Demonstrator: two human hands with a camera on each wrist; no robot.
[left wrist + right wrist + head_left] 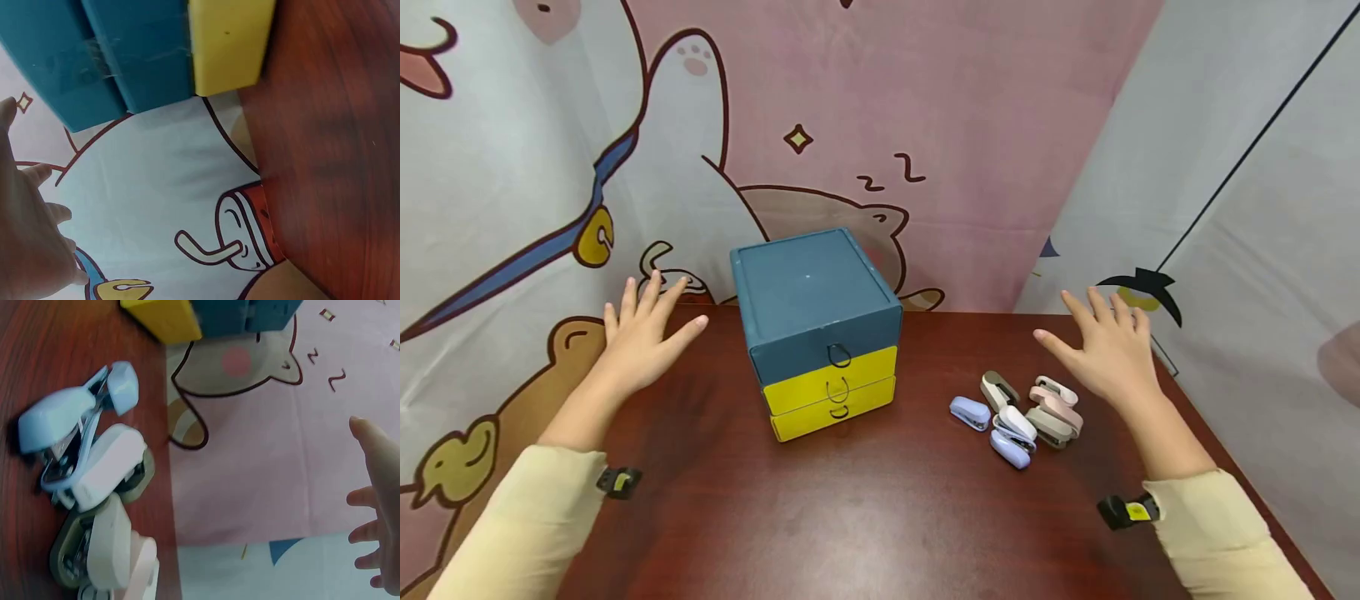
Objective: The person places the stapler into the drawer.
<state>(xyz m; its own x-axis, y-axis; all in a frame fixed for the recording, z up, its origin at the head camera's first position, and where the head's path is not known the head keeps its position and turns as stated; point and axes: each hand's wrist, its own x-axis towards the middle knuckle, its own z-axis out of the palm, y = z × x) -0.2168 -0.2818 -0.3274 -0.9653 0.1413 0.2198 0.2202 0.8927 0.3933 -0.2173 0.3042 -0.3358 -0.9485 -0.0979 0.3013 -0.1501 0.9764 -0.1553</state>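
My left hand (638,343) hovers left of a small drawer box (816,287), fingers spread, touching nothing. The box has a blue top and blue upper drawer, with two yellow drawers (833,396) below; each front carries a dark ring pull. My right hand (1108,354) is held up behind and right of a cluster of small staplers, fingers spread and holding nothing. Among them are a blue stapler (970,412) set apart at the left, a white stapler (1017,423), a grey-green stapler (1049,426) and a pink stapler (1060,412). Some overlap. The right wrist view shows several staplers (109,465) close up.
A dark red-brown wooden table (850,508) carries everything. Behind it hangs a cloth backdrop (970,150) with cartoon animals, close to the box's back. A grey-white cloth (1262,275) borders the table's right edge. Each wrist wears a black strap device (1127,511).
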